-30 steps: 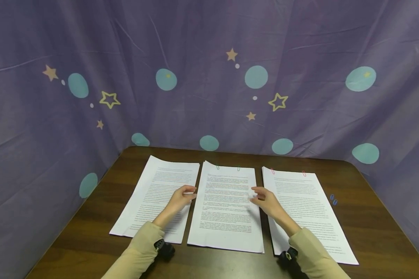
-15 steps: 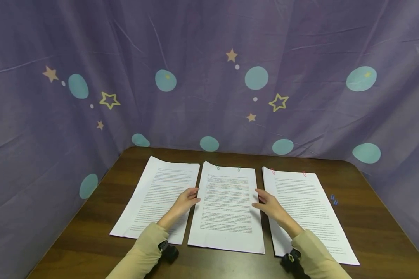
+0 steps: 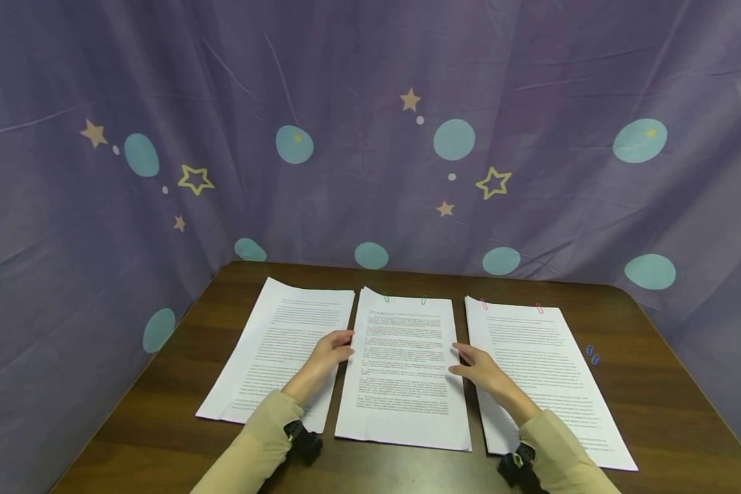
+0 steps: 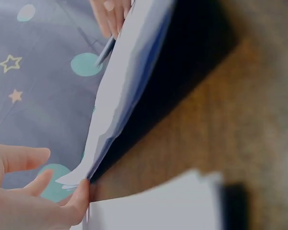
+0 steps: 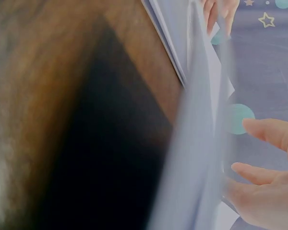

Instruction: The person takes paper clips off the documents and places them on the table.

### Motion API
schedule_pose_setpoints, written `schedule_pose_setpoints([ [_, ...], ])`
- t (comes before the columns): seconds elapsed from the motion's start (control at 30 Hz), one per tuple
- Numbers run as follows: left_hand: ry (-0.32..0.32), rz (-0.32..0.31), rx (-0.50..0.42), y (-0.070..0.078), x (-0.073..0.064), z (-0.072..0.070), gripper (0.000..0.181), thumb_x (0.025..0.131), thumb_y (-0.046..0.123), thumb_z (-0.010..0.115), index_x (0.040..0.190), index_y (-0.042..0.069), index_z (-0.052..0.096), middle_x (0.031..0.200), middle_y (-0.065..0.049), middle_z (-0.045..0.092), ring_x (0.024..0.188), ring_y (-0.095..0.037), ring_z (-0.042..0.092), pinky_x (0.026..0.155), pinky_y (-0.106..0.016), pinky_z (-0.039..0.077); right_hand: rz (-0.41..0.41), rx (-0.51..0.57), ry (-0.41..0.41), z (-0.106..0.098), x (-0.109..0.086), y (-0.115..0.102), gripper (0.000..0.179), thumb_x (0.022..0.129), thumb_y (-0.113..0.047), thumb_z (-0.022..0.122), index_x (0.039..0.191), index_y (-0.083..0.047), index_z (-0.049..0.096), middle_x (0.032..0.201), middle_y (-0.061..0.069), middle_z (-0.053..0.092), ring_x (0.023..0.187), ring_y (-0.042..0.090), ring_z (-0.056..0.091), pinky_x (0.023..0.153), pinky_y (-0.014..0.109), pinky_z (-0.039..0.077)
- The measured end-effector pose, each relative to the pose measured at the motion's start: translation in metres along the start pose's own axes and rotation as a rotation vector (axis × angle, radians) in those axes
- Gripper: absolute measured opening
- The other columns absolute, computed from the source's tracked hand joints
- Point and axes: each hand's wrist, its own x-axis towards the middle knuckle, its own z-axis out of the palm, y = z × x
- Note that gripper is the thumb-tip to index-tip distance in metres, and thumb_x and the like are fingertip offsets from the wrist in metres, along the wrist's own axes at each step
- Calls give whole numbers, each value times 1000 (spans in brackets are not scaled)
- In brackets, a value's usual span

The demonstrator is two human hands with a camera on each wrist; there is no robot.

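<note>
Behind everything hangs the purple curtain point(image 3: 358, 62), with the brown table point(image 3: 401, 477) spread across the bottom of your head view. Three paper stacks lie on it: the left stack point(image 3: 278, 350), the middle stack point(image 3: 404, 384) at lower centre, and the right stack point(image 3: 537, 357). Your left hand point(image 3: 325, 355) and right hand point(image 3: 481, 370) flank the middle stack, fingers parted and only slightly bent. The left touches its edge; the right wrist view is too blurred to be sure, but neither seems to grip. Uneven pressure from the two sides could skew the sheets, and a low forearm could drag an outer stack. No container holds the paper; green clips point(image 3: 424, 300) sit on the middle stack's top edge, pink clips point(image 3: 539, 309) on the right stack's. Two loose blue clips point(image 3: 595, 359) lie at lower right, where a stray elbow might scatter them.
</note>
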Motion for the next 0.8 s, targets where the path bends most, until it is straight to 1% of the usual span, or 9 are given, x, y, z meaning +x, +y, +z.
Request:
schedule_pose_setpoints([
  [0.1, 45, 2, -49, -17, 14, -1, 41, 78, -7, 49, 118, -14, 44, 115, -32, 47, 106, -36, 48, 78, -36, 47, 11, 1, 0, 0, -1, -1, 57, 80, -5, 59, 126, 15, 33, 133, 31, 30, 124, 40, 28, 100, 45, 26],
  [0.2, 44, 56, -115, -72, 50, -10, 40, 78, -3, 55, 117, -5, 50, 106, -24, 57, 95, -26, 57, 70, -32, 50, 21, -1, 5, 1, -1, -1, 56, 80, -5, 59, 126, 15, 34, 133, 30, 31, 124, 40, 27, 101, 45, 25],
  [0.3, 20, 101, -177, -138, 95, -20, 39, 75, 3, 63, 114, 5, 56, 97, -13, 63, 84, -16, 61, 62, -28, 51, 23, -11, 11, 1, -1, 0, 55, 80, -5, 59, 125, 15, 35, 132, 30, 32, 123, 41, 28, 101, 46, 26],
  [0.33, 14, 110, -179, -153, 105, -22, 40, 75, 3, 63, 114, 7, 56, 95, -11, 63, 81, -15, 61, 60, -28, 50, 24, -12, 13, 2, -1, 0, 55, 80, -5, 59, 125, 15, 36, 132, 30, 33, 123, 41, 28, 100, 46, 26],
  [0.4, 21, 89, -146, -161, 112, -23, 41, 75, 3, 63, 115, 7, 55, 96, -11, 63, 80, -16, 61, 61, -29, 50, 24, -13, 16, 2, -1, 0, 54, 80, -5, 59, 125, 14, 36, 132, 30, 33, 123, 41, 28, 100, 46, 26],
  [0.47, 5, 98, -135, -146, 103, -20, 43, 75, 3, 64, 116, 6, 54, 95, -11, 63, 78, -17, 60, 60, -31, 49, 23, -9, 20, 2, -1, 0, 53, 80, -5, 59, 124, 15, 37, 132, 30, 33, 123, 41, 28, 100, 46, 26],
  [0.63, 18, -16, -82, -48, 46, -6, 47, 74, -4, 59, 120, -1, 47, 101, -19, 59, 82, -22, 58, 67, -33, 49, 25, -1, 22, 2, -1, 0, 53, 80, -5, 59, 124, 14, 37, 132, 30, 33, 123, 40, 28, 100, 46, 26],
  [0.7, 24, -85, -53, -20, 29, -1, 47, 76, -8, 53, 122, -8, 43, 106, -23, 56, 84, -23, 58, 68, -32, 49, 26, 0, 20, 1, -1, 0, 53, 80, -5, 59, 125, 14, 37, 132, 30, 33, 123, 40, 28, 100, 46, 26],
  [0.8, 12, -128, -42, -1, 17, 2, 44, 77, -12, 47, 121, -12, 41, 108, -26, 55, 78, -20, 58, 63, -27, 49, 27, 6, 24, 1, -1, 0, 53, 80, -4, 59, 124, 14, 37, 131, 30, 34, 123, 41, 28, 100, 47, 26],
])
